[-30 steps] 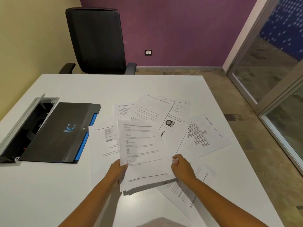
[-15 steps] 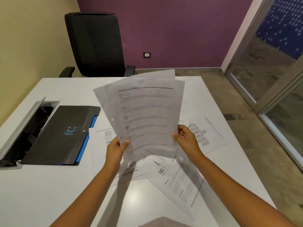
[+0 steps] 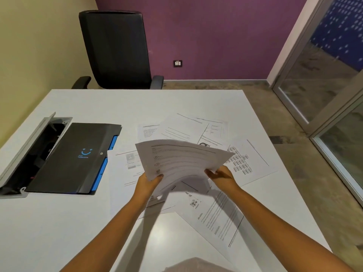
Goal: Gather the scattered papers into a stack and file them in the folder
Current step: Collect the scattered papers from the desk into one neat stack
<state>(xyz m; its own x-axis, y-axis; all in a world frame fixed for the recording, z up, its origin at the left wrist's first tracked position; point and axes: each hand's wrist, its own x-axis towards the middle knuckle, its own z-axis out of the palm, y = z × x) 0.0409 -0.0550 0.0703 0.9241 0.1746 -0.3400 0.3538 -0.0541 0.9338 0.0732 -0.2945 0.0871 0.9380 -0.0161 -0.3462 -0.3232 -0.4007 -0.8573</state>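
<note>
Head view: both hands hold a small sheaf of papers up off the white table, above the scattered sheets. Left hand pinches the sheaf's near-left corner, thumb on top, fingers underneath. Right hand grips the near-right edge, fingers curled under the paper. Sheaf is white, printed with text lines and small icons down the left margin; it bows upward in the middle, far edge tilted away, sheets slightly fanned and not squared.

Loose papers lie overlapping on the table beneath and beyond the hands: one with a grid of small pictures to the right, one text page near the right forearm. Black folder with a blue smile logo lies flat and closed to the left, blue tabs at its right edge, beside an open cable box in the table. Black chair at the far side.
</note>
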